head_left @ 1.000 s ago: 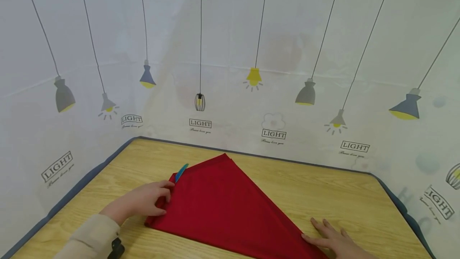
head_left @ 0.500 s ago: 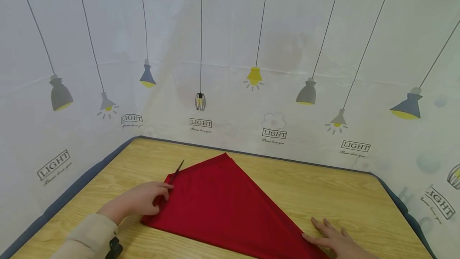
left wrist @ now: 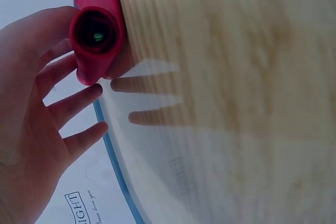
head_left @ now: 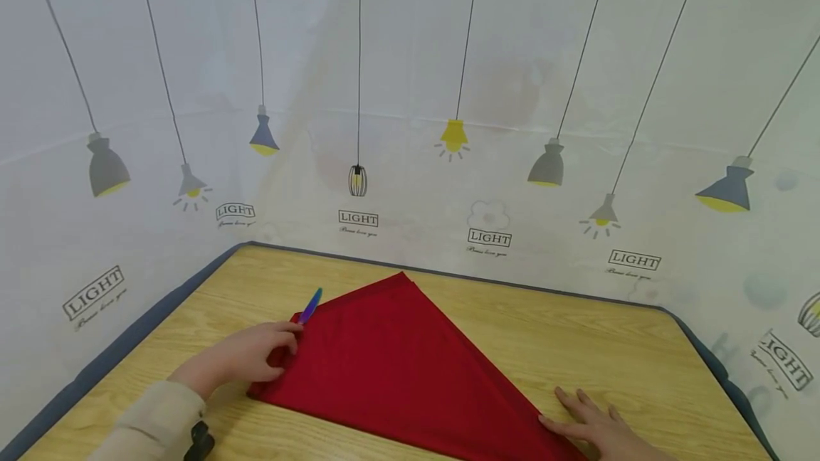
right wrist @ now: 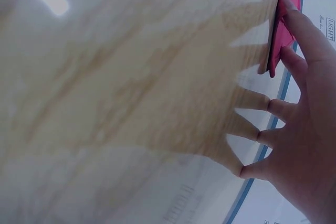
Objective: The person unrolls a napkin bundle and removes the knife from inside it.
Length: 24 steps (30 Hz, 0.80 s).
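A folded red cloth napkin (head_left: 397, 368) lies on the table with its left edge rolled up. From the far end of that roll sticks the slim, iridescent blue-purple blade (head_left: 311, 304) of what looks like a table knife. My left hand (head_left: 256, 353) grips the rolled edge, thumb at the near side and fingers curled over it. In the left wrist view the roll's open end (left wrist: 98, 30) shows a small greenish glint inside. My right hand (head_left: 596, 422) rests with spread fingers at the napkin's right corner, the thumb on the cloth and the other fingertips on the wood.
The wooden table (head_left: 564, 333) has a dark blue border along its edges. Behind it hangs a white curtain (head_left: 410, 55) printed with lamps. A black strap piece (head_left: 200, 441) shows at my left wrist.
My left hand has moved slightly left with the rolled edge, and the napkin's left side reaches further left. The blade has shifted left and changed from blue to dark to blue-purple. My right hand stays.
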Available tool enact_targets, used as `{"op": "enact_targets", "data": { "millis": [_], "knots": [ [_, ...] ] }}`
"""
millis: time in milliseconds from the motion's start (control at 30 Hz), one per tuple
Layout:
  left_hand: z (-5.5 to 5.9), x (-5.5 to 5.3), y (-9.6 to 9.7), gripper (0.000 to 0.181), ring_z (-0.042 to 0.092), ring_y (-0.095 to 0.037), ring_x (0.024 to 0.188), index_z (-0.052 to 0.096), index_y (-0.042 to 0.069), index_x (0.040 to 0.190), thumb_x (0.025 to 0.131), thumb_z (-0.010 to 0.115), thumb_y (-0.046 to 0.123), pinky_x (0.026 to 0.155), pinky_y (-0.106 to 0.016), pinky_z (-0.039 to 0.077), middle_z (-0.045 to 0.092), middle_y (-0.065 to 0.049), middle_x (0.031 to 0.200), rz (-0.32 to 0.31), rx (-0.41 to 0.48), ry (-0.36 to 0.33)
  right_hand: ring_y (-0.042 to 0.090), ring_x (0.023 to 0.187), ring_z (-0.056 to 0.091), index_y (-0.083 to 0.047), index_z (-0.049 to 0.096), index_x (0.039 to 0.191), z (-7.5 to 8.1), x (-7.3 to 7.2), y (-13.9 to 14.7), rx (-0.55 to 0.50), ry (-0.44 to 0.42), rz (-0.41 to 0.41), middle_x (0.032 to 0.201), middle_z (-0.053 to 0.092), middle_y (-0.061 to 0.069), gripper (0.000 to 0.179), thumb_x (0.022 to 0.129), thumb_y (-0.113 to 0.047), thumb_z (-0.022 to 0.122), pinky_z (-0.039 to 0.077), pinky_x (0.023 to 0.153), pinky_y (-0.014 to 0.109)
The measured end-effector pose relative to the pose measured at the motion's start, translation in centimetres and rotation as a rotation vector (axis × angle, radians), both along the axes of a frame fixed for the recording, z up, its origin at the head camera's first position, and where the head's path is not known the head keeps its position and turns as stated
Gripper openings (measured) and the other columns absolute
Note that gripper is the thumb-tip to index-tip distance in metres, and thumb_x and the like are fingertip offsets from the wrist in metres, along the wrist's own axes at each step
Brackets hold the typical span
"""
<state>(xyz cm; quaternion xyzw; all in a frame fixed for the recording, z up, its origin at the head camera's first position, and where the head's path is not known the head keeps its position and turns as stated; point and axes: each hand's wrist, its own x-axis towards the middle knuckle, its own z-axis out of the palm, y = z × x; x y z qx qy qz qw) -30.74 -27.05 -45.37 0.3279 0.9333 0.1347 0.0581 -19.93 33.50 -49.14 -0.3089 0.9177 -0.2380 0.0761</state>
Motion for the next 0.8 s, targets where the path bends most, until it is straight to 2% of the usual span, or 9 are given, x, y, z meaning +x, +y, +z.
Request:
{"op": "enact_targets", "data": {
  "millis": [167, 367, 500, 733, 800],
  "knots": [
    [0.35, 0.27, -0.32, 0.021, 0.049, -0.036, 0.124, 0.063, 0.022, 0.091, 0.078, 0.075, 0.012, 0.091, -0.048, 0.047, 0.046, -0.016, 0.141, 0.011, 0.013, 0.021, 0.062, 0.129, 0.021, -0.039, 0.048, 0.143, 0.03, -0.07, -0.04, 0.022, 0.008, -0.002, 0.156, 0.025, 0.004, 0.062, 0.085, -0.036, 0.07, 0.016, 0.077, 0.087],
    [0.68, 0.41, -0.44, 0.022, 0.053, -0.034, 0.118, 0.064, 0.021, 0.09, 0.075, 0.07, 0.006, 0.08, -0.038, 0.047, 0.047, -0.017, 0.139, 0.023, 0.019, 0.032, 0.068, 0.122, 0.024, -0.04, 0.049, 0.142, -0.29, -0.12, 0.19, 0.012, 0.036, 0.012, 0.156, 0.017, -0.01, 0.063, 0.084, -0.035, 0.071, 0.018, 0.074, 0.087],
    [0.59, 0.36, -0.53, 0.025, 0.053, -0.035, 0.118, 0.064, 0.021, 0.091, 0.074, 0.067, 0.003, 0.081, -0.038, 0.048, 0.05, -0.015, 0.137, 0.046, 0.0, 0.022, 0.068, 0.12, 0.024, -0.04, 0.047, 0.143, -0.52, -0.1, 0.39, 0.002, 0.043, 0.019, 0.155, 0.012, -0.017, 0.065, 0.083, -0.034, 0.072, 0.018, 0.074, 0.088],
    [0.08, 0.12, -0.83, 0.028, 0.053, -0.035, 0.119, 0.063, 0.021, 0.092, 0.074, 0.065, 0.0, 0.079, -0.037, 0.047, 0.052, -0.012, 0.135, 0.058, -0.014, 0.015, 0.069, 0.122, 0.019, -0.039, 0.047, 0.144, -0.22, 0.0, 0.26, -0.021, -0.003, 0.011, 0.155, 0.012, -0.013, 0.065, 0.084, -0.033, 0.071, 0.013, 0.076, 0.088],
    [0.04, 0.12, -0.9, 0.028, 0.053, -0.035, 0.12, 0.063, 0.021, 0.092, 0.074, 0.065, 0.0, 0.078, -0.036, 0.047, 0.053, -0.012, 0.135, 0.059, -0.016, 0.017, 0.068, 0.123, 0.018, -0.039, 0.047, 0.144, 0.03, 0.04, 0.12, -0.017, -0.021, 0.004, 0.156, 0.014, -0.009, 0.065, 0.085, -0.033, 0.071, 0.012, 0.077, 0.088]
  ]
}}
